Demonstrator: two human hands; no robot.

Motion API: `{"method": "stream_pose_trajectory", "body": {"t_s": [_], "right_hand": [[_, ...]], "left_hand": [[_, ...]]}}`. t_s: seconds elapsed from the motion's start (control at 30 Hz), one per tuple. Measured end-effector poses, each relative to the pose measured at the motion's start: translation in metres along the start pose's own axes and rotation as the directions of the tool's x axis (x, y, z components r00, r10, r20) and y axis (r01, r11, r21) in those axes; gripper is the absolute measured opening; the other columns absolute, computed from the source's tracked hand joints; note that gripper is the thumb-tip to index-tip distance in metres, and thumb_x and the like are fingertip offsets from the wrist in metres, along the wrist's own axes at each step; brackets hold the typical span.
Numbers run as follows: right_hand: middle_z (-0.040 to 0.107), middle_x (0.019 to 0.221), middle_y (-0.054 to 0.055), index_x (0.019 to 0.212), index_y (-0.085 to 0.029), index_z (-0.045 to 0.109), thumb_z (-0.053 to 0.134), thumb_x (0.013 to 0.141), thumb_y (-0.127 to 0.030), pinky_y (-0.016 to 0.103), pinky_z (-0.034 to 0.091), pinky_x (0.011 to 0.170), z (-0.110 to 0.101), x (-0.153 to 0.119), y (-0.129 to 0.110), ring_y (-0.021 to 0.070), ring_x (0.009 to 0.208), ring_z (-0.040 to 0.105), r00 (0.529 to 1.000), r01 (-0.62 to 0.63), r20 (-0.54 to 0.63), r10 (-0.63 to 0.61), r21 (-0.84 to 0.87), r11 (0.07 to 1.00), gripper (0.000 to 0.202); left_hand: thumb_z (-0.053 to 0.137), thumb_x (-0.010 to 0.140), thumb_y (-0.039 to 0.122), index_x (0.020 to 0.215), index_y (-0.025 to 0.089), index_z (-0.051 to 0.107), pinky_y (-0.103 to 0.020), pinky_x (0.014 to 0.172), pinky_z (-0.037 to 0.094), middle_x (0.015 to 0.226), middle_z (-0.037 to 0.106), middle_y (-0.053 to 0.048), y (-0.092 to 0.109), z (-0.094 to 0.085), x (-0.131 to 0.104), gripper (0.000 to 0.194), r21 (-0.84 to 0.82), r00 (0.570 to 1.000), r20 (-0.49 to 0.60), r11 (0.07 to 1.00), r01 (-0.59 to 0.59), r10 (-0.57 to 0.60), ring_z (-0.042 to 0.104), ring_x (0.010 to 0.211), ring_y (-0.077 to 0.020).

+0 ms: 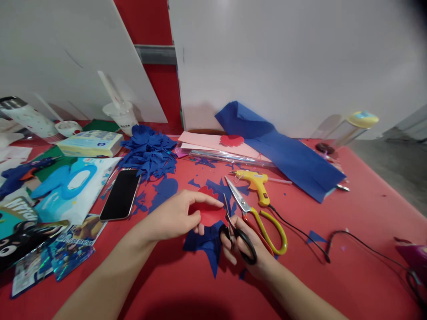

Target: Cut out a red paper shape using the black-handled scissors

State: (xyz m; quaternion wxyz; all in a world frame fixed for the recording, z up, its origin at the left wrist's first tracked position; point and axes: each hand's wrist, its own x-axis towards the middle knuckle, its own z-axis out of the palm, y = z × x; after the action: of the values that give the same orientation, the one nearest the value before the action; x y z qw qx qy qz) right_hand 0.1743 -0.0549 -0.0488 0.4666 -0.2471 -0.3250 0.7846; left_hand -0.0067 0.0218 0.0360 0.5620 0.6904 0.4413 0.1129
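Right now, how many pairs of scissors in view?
2: a black-handled pair in the right hand; a larger pair with yellow and red handles on the table, beside that hand. Others may be hidden under the blue sheet.

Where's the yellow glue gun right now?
In the head view, the yellow glue gun lies right of centre on the red table, beside the large scissors.

Left hand (pixel 182 211) seemingly pinching, right hand (pixel 252 236) curled, forearms (pixel 110 262) angled inward
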Motion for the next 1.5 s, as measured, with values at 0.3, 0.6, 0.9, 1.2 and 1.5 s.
{"method": "stream_pose_trajectory", "body": {"t_s": [0.3, 0.6, 0.9, 1.2, 1.5], "right_hand": [[0.042, 0.059, -0.009, 0.079, -0.023, 0.035, 0.069, 0.067, -0.049, 0.015, 0.023, 0.037, 0.0004, 0.0005, -0.0002, 0.0021, 0.035, 0.033, 0.999, -0.014, -0.034, 0.013, -0.021, 1.000, 0.044], [0.044, 0.061, -0.008, 0.080, -0.022, 0.037, 0.069, 0.067, -0.049, 0.016, 0.027, 0.039, -0.0040, 0.0006, 0.0047, 0.0033, 0.039, 0.035, 1.000, 0.003, -0.021, -0.003, -0.007, 1.000, 0.044], [0.042, 0.056, -0.009, 0.078, -0.022, 0.036, 0.070, 0.066, -0.048, 0.014, 0.024, 0.036, -0.0009, 0.0009, 0.0018, 0.0030, 0.036, 0.035, 0.999, -0.002, -0.036, 0.002, -0.005, 1.000, 0.044], [0.043, 0.056, -0.009, 0.079, -0.022, 0.037, 0.070, 0.067, -0.046, 0.013, 0.025, 0.035, -0.0019, -0.0003, 0.0019, 0.0022, 0.036, 0.035, 1.000, 0.002, -0.023, -0.002, 0.009, 1.000, 0.043], [0.045, 0.056, -0.009, 0.079, -0.023, 0.036, 0.071, 0.065, -0.047, 0.014, 0.027, 0.035, -0.0012, 0.0003, 0.0042, 0.0028, 0.034, 0.036, 0.999, -0.031, -0.026, 0.031, 0.006, 0.999, 0.046]], "left_hand": [[0.037, 0.061, 0.001, 0.111, 0.020, 0.061, -0.019, 0.052, 0.047, 0.062, 0.065, 0.001, 0.0025, -0.0023, -0.0002, 0.059, 0.004, 1.000, 0.013, 1.000, -0.002, 0.002, 0.061, 0.052, -0.0102], [0.036, 0.062, 0.000, 0.114, 0.022, 0.058, -0.020, 0.054, 0.048, 0.058, 0.064, 0.003, -0.0023, -0.0040, 0.0006, 0.061, 0.067, 0.997, 0.071, 0.998, -0.012, 0.007, 0.062, 0.054, -0.0108], [0.036, 0.063, 0.001, 0.115, 0.022, 0.057, -0.021, 0.055, 0.049, 0.094, 0.067, -0.004, -0.0011, -0.0049, 0.0002, 0.059, 0.036, 0.996, 0.091, 0.999, -0.024, 0.021, 0.062, 0.054, -0.0083], [0.036, 0.063, -0.001, 0.115, 0.021, 0.056, -0.020, 0.056, 0.049, 0.080, 0.068, 0.000, -0.0031, -0.0072, 0.0007, 0.060, 0.077, 0.990, 0.133, 0.996, -0.046, 0.035, 0.062, 0.054, -0.0091], [0.035, 0.061, -0.002, 0.109, 0.021, 0.059, -0.019, 0.055, 0.049, 0.078, 0.068, 0.001, -0.0010, -0.0096, -0.0001, 0.058, 0.132, 0.988, 0.148, 0.989, -0.069, 0.049, 0.063, 0.054, -0.0089]]}}
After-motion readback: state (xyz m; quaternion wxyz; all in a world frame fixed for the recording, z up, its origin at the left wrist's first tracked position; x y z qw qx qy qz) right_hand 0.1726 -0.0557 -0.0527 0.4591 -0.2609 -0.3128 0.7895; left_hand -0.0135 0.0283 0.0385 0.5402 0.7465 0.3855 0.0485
